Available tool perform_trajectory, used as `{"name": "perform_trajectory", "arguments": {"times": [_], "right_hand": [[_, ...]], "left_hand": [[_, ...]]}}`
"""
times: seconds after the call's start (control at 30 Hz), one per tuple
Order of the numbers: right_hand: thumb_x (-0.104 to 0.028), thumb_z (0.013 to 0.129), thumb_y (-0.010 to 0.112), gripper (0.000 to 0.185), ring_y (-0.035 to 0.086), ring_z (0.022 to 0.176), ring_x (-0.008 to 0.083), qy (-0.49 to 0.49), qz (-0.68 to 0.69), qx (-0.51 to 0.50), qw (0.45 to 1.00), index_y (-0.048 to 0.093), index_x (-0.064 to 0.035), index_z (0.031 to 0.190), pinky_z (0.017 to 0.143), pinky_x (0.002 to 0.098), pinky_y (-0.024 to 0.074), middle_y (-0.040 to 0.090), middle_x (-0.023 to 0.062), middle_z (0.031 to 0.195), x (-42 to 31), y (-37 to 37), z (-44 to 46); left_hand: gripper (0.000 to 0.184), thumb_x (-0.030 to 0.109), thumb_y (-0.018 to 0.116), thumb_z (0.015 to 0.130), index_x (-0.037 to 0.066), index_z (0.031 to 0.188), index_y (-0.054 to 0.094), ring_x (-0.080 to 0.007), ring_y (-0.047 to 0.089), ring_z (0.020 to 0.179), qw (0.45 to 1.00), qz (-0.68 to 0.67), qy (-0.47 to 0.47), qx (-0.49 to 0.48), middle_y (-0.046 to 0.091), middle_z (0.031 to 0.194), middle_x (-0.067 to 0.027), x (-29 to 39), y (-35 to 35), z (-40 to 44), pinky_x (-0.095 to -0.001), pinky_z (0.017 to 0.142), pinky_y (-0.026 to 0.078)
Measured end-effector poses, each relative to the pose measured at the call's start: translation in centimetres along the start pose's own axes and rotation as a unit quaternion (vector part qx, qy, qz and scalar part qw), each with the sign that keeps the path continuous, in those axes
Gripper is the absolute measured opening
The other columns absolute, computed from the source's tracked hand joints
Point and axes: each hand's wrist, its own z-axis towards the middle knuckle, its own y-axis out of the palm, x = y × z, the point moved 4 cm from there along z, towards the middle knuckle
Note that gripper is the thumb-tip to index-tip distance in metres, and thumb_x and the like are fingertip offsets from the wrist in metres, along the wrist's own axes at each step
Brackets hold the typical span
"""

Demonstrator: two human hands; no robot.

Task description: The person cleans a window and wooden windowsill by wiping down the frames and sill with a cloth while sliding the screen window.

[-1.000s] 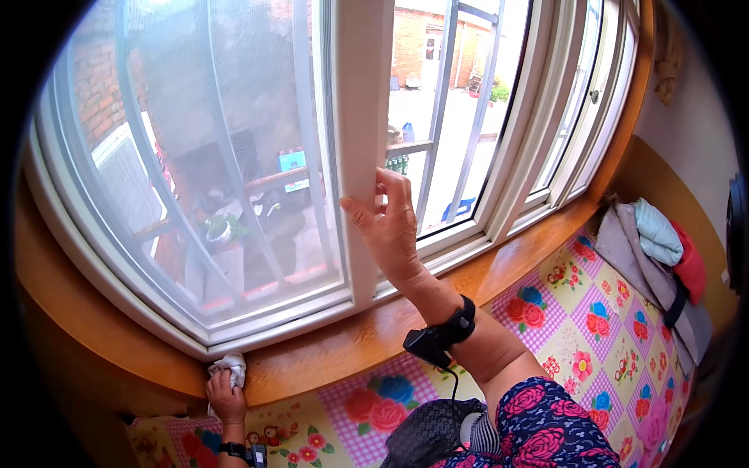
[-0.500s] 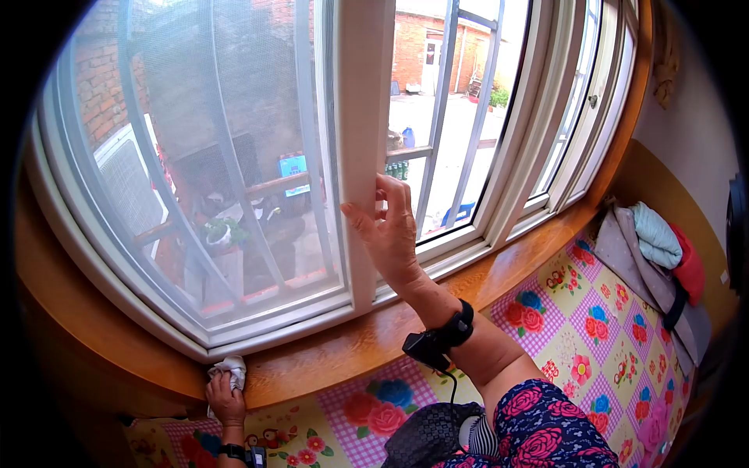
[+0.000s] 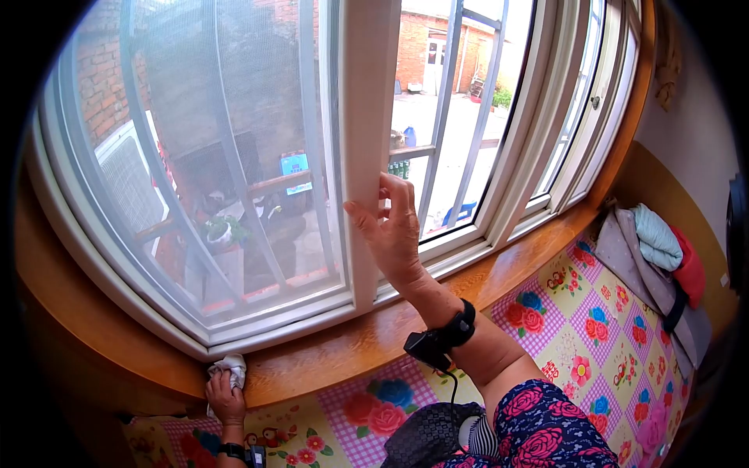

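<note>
My right hand (image 3: 392, 234) is closed round the edge of a white window sash frame (image 3: 365, 148), thumb on the near face and fingers curled at the right side. This sash carries a mesh screen (image 3: 257, 101). At the lower left, my left hand (image 3: 226, 399) presses a crumpled white cloth (image 3: 231, 363) on the wooden windowsill (image 3: 328, 359), near the corner of the window frame. The fingers of that hand lie bent over the cloth.
Metal bars (image 3: 441, 117) stand outside the glass. A flower-patterned cover (image 3: 468, 374) spreads below the sill. Folded bedding (image 3: 659, 238) is piled at the right. On my right wrist is a black strapped device (image 3: 437, 343) with a cable.
The view has shifted very slightly. Both hands stay where they were, one on the sash frame and one on the cloth.
</note>
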Motion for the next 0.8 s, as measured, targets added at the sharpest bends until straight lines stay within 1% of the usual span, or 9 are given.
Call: {"name": "perform_trajectory", "arguments": {"times": [0.07, 0.17, 0.27, 0.4, 0.53, 0.6, 0.7, 0.73, 0.8], "right_hand": [[-0.022, 0.087, 0.074, 0.047, 0.06, 0.098, 0.0228, 0.004, 0.001, -0.003, 1.0, 0.047, -0.0072, 0.123, 0.082, 0.0345, 0.0558, 0.05, 0.0122, 0.115, -0.11, -0.05, 0.03], [-0.022, 0.087, 0.074, 0.047, 0.061, 0.098, 0.0227, -0.001, -0.005, 0.001, 1.0, 0.047, -0.0073, 0.123, 0.081, 0.0343, 0.0562, 0.051, 0.0121, 0.114, -0.17, -0.04, 0.02], [-0.022, 0.087, 0.074, 0.046, 0.061, 0.097, 0.0225, 0.0, -0.004, 0.001, 1.0, 0.047, -0.0074, 0.122, 0.081, 0.0341, 0.0564, 0.051, 0.012, 0.114, -0.16, -0.06, 0.03], [-0.022, 0.088, 0.074, 0.046, 0.061, 0.097, 0.0223, -0.004, 0.001, 0.005, 1.0, 0.047, -0.0076, 0.122, 0.081, 0.0342, 0.0566, 0.051, 0.0122, 0.114, -0.42, -0.09, 0.1], [-0.021, 0.086, 0.075, 0.054, 0.061, 0.098, 0.0219, -0.01, -0.015, 0.005, 1.0, 0.044, -0.0093, 0.129, 0.081, 0.0337, 0.0571, 0.051, 0.0116, 0.114, 0.07, 0.05, 0.01], [-0.02, 0.085, 0.075, 0.06, 0.062, 0.099, 0.0215, -0.023, -0.007, 0.014, 1.0, 0.041, -0.0106, 0.133, 0.08, 0.0326, 0.0585, 0.052, 0.0112, 0.113, 0.0, 0.1, -0.01], [-0.017, 0.084, 0.076, 0.068, 0.062, 0.1, 0.0206, -0.011, 0.03, 0.0, 0.999, 0.036, -0.0133, 0.14, 0.077, 0.0298, 0.0609, 0.052, 0.0108, 0.112, 0.06, 0.12, 0.12], [-0.015, 0.084, 0.075, 0.07, 0.062, 0.1, 0.0196, -0.024, 0.029, -0.001, 0.999, 0.036, -0.0142, 0.142, 0.076, 0.0277, 0.0622, 0.051, 0.0109, 0.112, -0.09, 0.11, 0.18], [-0.011, 0.083, 0.076, 0.069, 0.061, 0.097, 0.018, -0.034, 0.046, 0.006, 0.998, 0.039, -0.0136, 0.142, 0.074, 0.0271, 0.0621, 0.05, 0.0108, 0.112, 0.22, 0.02, 0.14]], "left_hand": [[0.042, 0.009, 0.056, 0.075, 0.005, 0.116, 0.061, -0.0368, 0.051, 0.108, 1.0, -0.001, -0.001, -0.001, 0.056, 0.116, -0.0155, -0.03, 0.01, -0.03, -0.0485, 0.098, 0.04], [0.043, 0.006, 0.056, 0.075, 0.004, 0.118, 0.061, -0.0393, 0.051, 0.111, 1.0, -0.011, -0.017, -0.017, 0.057, 0.119, -0.0175, -0.06, -0.06, 0.0, -0.0494, 0.1, 0.039], [0.043, 0.008, 0.056, 0.074, 0.006, 0.116, 0.061, -0.0367, 0.051, 0.109, 1.0, -0.005, -0.003, 0.001, 0.056, 0.116, -0.0154, 0.02, -0.01, 0.02, -0.0485, 0.099, 0.04], [0.042, 0.006, 0.056, 0.075, 0.004, 0.117, 0.061, -0.0389, 0.051, 0.11, 1.0, -0.015, -0.015, -0.013, 0.057, 0.119, -0.0171, 0.25, -0.36, 0.13, -0.0489, 0.099, 0.04], [0.042, 0.006, 0.056, 0.075, 0.004, 0.117, 0.061, -0.039, 0.051, 0.11, 1.0, -0.018, -0.01, -0.009, 0.057, 0.119, -0.0169, 0.21, -0.35, 0.11, -0.0489, 0.099, 0.04], [0.042, 0.006, 0.056, 0.074, 0.005, 0.117, 0.061, -0.0383, 0.051, 0.109, 1.0, -0.021, -0.002, -0.001, 0.057, 0.118, -0.0163, 0.22, -0.33, 0.08, -0.0489, 0.098, 0.04], [0.043, 0.007, 0.057, 0.073, 0.006, 0.115, 0.062, -0.0366, 0.052, 0.107, 1.0, -0.018, 0.007, 0.016, 0.057, 0.115, -0.0149, -0.1, 0.01, -0.04, -0.0489, 0.096, 0.041], [0.043, 0.007, 0.058, 0.072, 0.007, 0.115, 0.062, -0.0366, 0.053, 0.107, 1.0, -0.006, 0.006, 0.02, 0.058, 0.115, -0.015, -0.36, 0.35, -0.17, -0.0492, 0.096, 0.041], [0.043, 0.008, 0.059, 0.072, 0.008, 0.116, 0.062, -0.0358, 0.054, 0.108, 1.0, -0.005, -0.003, 0.008, 0.059, 0.116, -0.0139, -0.54, 0.59, -0.28, -0.0483, 0.096, 0.042]]}}
